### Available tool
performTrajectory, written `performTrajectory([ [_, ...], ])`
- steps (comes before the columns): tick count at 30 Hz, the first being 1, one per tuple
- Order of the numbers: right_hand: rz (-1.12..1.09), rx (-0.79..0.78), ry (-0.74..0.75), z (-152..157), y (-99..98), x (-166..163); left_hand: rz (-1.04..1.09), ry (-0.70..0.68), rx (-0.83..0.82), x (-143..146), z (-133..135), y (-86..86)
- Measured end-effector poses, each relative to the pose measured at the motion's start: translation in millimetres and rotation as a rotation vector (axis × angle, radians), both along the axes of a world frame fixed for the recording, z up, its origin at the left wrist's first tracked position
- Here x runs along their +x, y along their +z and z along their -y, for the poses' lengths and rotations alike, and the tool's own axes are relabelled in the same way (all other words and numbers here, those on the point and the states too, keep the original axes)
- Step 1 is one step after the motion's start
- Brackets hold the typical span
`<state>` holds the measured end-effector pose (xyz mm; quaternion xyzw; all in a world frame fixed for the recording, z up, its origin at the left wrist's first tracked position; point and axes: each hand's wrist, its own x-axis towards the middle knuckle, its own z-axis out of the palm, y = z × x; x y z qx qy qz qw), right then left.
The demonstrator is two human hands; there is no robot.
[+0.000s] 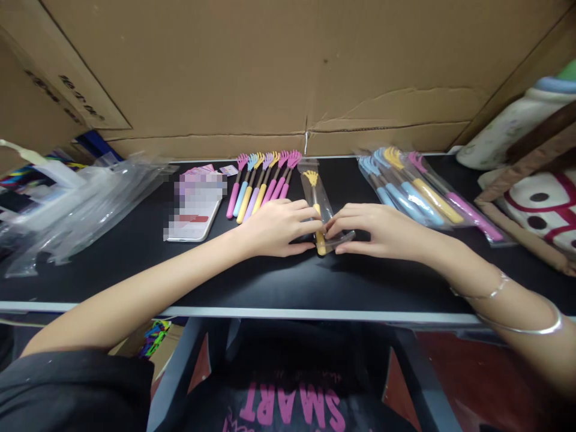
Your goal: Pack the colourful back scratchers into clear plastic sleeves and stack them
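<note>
A yellow back scratcher with a hand-shaped head lies in a clear plastic bag on the black table, its handle end toward me. My left hand reaches over from the left, fingertips closed on the yellow handle. From the right, my right hand pinches the bag's lower open edge beside the handle. Just left of my work lies a row of unbagged back scratchers in pink, blue, yellow and purple. On the right, several bagged back scratchers lie side by side.
A heap of clear plastic bags covers the table's left side. Near it lies a phone with small cards behind. A cardboard wall closes the back. At right stand a white bottle and a patterned bag.
</note>
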<state>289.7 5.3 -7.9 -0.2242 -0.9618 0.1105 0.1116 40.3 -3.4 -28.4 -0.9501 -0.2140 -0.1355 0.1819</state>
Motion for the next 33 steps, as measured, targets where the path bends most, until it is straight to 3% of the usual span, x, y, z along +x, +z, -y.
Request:
performTrajectory([
  [8,-0.043,-0.052,-0.043,3.1,-1.2,-3.5,0.081,0.046,-0.115,-5.1,2.8,-0.5],
  [18,-0.189,-0.272,-0.108,2.8,-5.9,-11.6,0.193,0.083,-0.134,1.1,13.1,-6.8],
  [22,-0.249,-0.433,-0.152,2.2,-7.0,-14.5,0.269,0.077,-0.178,6.8,16.0,-11.2],
  [33,-0.271,-0.728,-0.230,-7.8,-9.6,-15.9,0.496,0.068,-0.679,4.9,10.3,-10.8],
])
